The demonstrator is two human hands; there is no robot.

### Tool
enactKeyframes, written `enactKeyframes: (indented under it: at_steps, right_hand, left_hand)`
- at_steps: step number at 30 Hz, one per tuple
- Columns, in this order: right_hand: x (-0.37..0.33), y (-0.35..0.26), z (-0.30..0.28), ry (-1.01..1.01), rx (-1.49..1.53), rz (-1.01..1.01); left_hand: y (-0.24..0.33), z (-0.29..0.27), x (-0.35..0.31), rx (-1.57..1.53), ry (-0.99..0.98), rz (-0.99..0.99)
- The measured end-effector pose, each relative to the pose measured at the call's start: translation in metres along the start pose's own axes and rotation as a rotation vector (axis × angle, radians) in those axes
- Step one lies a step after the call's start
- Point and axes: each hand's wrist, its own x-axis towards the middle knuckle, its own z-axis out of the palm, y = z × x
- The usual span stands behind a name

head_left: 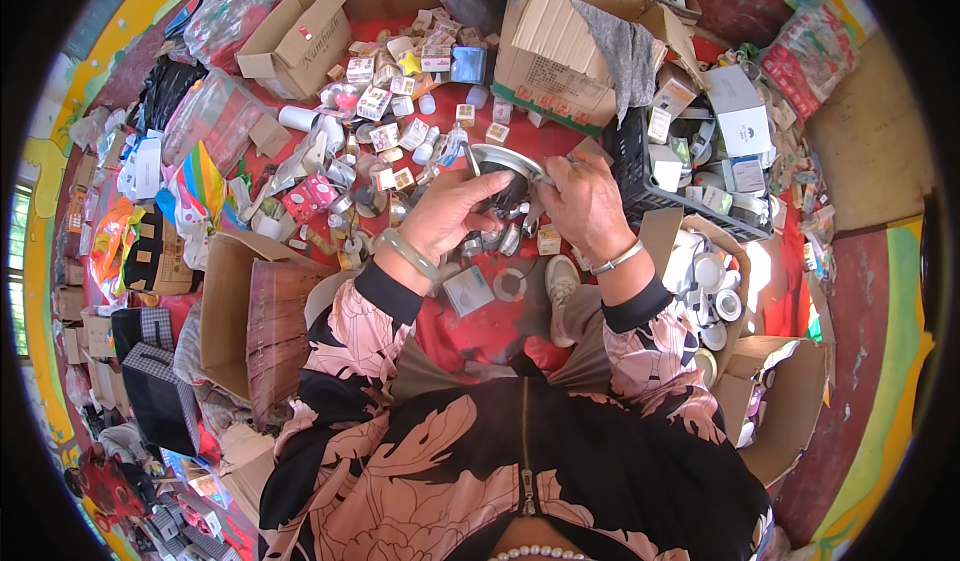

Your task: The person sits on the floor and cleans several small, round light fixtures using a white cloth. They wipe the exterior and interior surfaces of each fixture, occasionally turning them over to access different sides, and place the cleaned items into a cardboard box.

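Note:
A round dark fitting with a silver rim (513,190) is held up between my hands over the red floor covering; its exact kind is hard to make out. My left hand (448,213) wraps round its left side, thumb over the front. At its right edge my right hand (588,204) is closed with the fingers pinched on the rim. Just below them lie small silver cylindrical fittings (490,239), a white box (469,289) and a flat round disc (509,283). Beyond my hands several small printed boxes (384,137) are scattered in a heap.
An open carton (296,43) stands at the back left, a larger one (553,51) at the back. A black crate (700,206) full of boxes is on the right, above a carton of white round fittings (709,273). An open carton (226,301) stands left of my legs.

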Motion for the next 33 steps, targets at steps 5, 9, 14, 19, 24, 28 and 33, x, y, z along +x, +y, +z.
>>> enactKeyframes:
  at_steps: [5, 9, 14, 19, 24, 28, 33]
  right_hand:
    - [0.0, -0.004, 0.001, -0.075, 0.017, -0.025]
    - [0.003, -0.008, -0.001, -0.038, 0.046, -0.073]
    - [0.008, -0.016, -0.001, -0.025, 0.043, -0.116]
    - [0.005, -0.02, 0.012, -0.076, -0.03, -0.072]
    - [0.007, -0.025, 0.012, -0.067, 0.01, 0.064]
    - [0.006, -0.012, 0.02, 0.114, 0.079, 0.331]
    - [0.009, 0.025, 0.018, 0.294, 0.674, 0.742]
  left_hand:
    - [0.006, 0.005, -0.006, 0.289, 0.078, 0.134]
    - [0.009, 0.001, -0.008, 0.366, 0.085, 0.134]
    - [0.003, 0.008, -0.007, 0.452, 0.084, 0.113]
    - [-0.023, 0.009, 0.0, 1.041, 0.268, 0.362]
    - [-0.015, 0.017, 0.0, 1.302, 0.425, 0.419]
    - [-0.017, 0.022, -0.005, 1.32, 0.487, 0.943]
    - [-0.015, 0.018, -0.014, 1.239, 0.32, 1.308]
